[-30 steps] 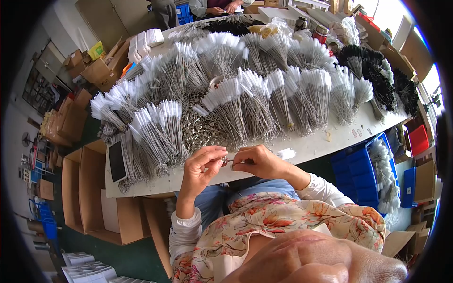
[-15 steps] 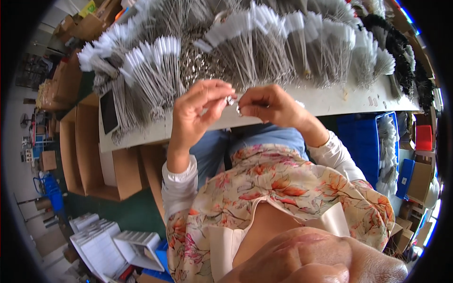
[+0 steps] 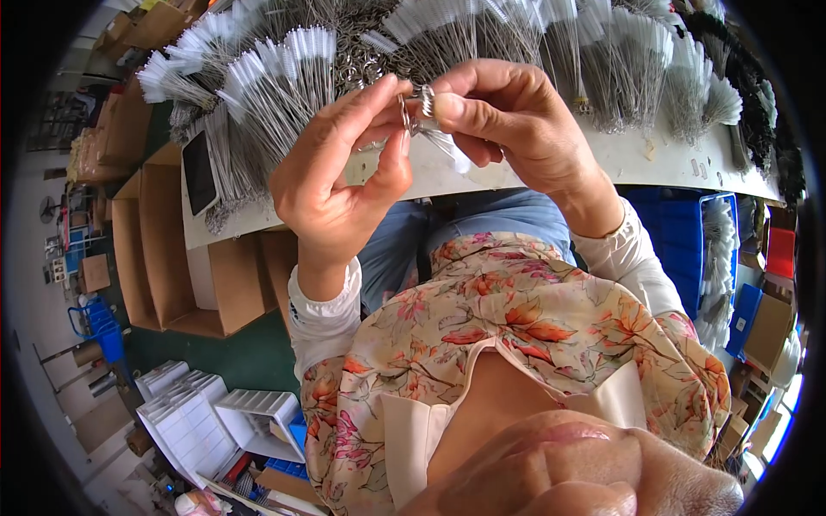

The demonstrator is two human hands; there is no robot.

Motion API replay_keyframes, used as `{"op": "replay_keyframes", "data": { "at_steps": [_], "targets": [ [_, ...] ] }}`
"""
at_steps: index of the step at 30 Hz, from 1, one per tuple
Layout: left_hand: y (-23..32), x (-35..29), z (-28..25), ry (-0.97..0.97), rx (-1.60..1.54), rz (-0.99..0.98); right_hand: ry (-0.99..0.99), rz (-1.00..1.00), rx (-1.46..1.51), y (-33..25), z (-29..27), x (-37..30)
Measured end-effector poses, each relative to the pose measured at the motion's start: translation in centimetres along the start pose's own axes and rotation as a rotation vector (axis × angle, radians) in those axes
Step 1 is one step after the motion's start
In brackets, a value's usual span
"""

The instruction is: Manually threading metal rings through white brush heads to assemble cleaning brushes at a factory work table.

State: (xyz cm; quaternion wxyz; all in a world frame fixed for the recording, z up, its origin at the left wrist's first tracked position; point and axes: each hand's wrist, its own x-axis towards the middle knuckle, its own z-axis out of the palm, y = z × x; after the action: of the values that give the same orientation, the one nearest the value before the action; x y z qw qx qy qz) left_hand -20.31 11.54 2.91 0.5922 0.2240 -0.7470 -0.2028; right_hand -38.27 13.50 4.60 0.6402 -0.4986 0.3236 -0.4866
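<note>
Both hands are sitting higher in the view and appearing larger than in the previous frame, while the table [image 3: 495, 177] is also shifting upward in the view. As a result, the metal parts are now showing more clearly between the hands. Right hand [image 3: 538, 120]: the thumb and index finger are clamping a small stack of metal rings [image 3: 427, 101], with the coils facing the left side. Left hand [image 3: 331, 176]: the index finger and thumb are standing slightly apart and appear to be gripping a thin metal loop [image 3: 403, 112] between their tips. The loop and the ring stack are lying just beside each other; whether they are linking cannot be told. White bristles of a brush [image 3: 456, 153] are showing just below the right fingers; its attachment to the rings cannot be confirmed. On the table, bundled brushes [image 3: 288, 73] are lying beyond the hands, loose rings [image 3: 354, 64] are lying among them, and a phone [image 3: 199, 175] is resting near the left edge. This change is suggesting close handling of the metal parts, with both hands engaging at once.
</note>
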Motion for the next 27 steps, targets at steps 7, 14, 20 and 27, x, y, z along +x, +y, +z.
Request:
{"op": "replay_keyframes", "data": {
  "at_steps": [7,14,20,27],
  "targets": [
    [-0.8,0.8,-0.4,0.01,0.077,0.066,-0.036,-0.079,-0.042,-0.1,0.5,1.6],
    [0.8,3.2,-1.9,-0.193,0.16,-0.028,-0.109,-0.194,-0.309,-0.3,-0.4,2.4],
    [0.7,4.4,-2.7,-0.268,-0.089,-0.28,-0.053,-0.207,-0.23,0.0,-0.4,2.1],
    [-0.4,4.2,-2.5,-0.352,-0.125,-0.529,-0.099,-0.061,-0.047,-0.2,-1.1,2.0]
  ]
}}
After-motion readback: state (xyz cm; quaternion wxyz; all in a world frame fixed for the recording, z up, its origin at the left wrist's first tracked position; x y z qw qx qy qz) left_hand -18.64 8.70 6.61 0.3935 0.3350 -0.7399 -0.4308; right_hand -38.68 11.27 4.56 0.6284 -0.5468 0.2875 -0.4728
